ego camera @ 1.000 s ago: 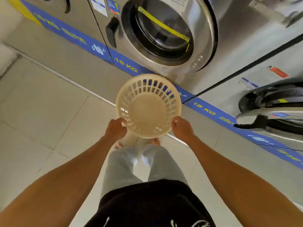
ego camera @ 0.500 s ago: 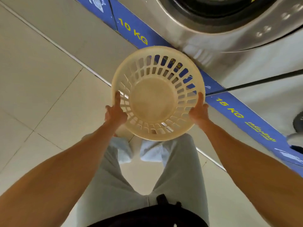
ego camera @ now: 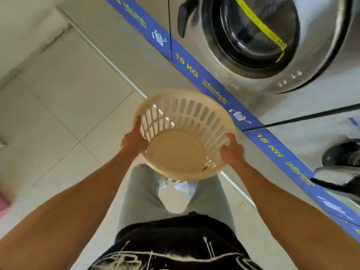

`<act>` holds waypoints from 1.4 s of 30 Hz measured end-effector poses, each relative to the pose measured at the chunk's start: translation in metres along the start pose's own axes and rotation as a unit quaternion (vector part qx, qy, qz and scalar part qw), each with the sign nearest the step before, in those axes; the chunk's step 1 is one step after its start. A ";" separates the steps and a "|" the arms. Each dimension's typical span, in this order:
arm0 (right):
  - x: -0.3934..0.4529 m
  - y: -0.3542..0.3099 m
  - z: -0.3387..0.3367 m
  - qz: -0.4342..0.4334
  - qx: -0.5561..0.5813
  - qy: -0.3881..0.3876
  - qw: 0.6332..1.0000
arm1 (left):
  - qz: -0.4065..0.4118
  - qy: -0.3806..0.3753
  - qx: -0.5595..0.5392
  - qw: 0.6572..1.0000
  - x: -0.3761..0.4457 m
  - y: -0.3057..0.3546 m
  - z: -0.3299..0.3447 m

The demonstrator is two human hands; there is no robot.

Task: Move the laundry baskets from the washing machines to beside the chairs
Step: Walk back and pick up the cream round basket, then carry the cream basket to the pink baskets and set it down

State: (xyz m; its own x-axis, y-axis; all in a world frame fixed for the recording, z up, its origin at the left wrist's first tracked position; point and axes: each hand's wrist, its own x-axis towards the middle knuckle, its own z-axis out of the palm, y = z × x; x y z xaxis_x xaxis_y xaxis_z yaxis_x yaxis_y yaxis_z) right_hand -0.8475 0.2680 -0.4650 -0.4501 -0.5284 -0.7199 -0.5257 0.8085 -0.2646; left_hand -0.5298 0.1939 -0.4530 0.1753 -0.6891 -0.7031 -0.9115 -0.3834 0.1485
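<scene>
A round cream plastic laundry basket (ego camera: 176, 151) with slotted sides is held in the air in front of my legs, tilted with its far rim raised. It has nothing in it. My left hand (ego camera: 134, 139) grips its left rim and my right hand (ego camera: 232, 151) grips its right rim. Just beyond it stands a steel front-loading washing machine (ego camera: 259, 41) marked 10 KG, its round door shut. No chairs are in view.
A blue strip (ego camera: 194, 69) with yellow lettering runs along the machines' base. At the right, a second machine marked 15 KG has its door (ego camera: 342, 172) swung open into the aisle. Pale floor tiles (ego camera: 64, 106) spread to the left. Something pink (ego camera: 3, 203) sits at the left edge.
The basket has come up from the floor and tipped toward me, its far rim now higher. Both hands stay on its rim. The view has risen, showing the washer door again.
</scene>
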 end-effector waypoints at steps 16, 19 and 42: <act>-0.129 -0.197 0.029 -0.244 -0.240 -0.066 0.937 | -0.194 0.019 -0.275 0.941 -0.146 -0.190 -0.058; -0.152 -0.234 0.057 -0.283 -0.267 -0.060 0.919 | -0.227 0.035 -0.327 0.917 -0.152 -0.227 -0.072; -0.277 -0.493 0.299 -0.516 -0.367 -0.151 0.759 | -0.421 0.225 -0.511 0.715 -0.166 -0.433 -0.134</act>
State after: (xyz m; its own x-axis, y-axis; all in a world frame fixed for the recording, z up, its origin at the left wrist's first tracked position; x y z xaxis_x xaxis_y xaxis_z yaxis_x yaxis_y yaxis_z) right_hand -0.2473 0.0933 -0.3267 0.6027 -0.6084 -0.5163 -0.7963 -0.4166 -0.4386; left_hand -0.1142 0.3924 -0.3073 0.8129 0.0116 -0.5822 0.2959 -0.8693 0.3959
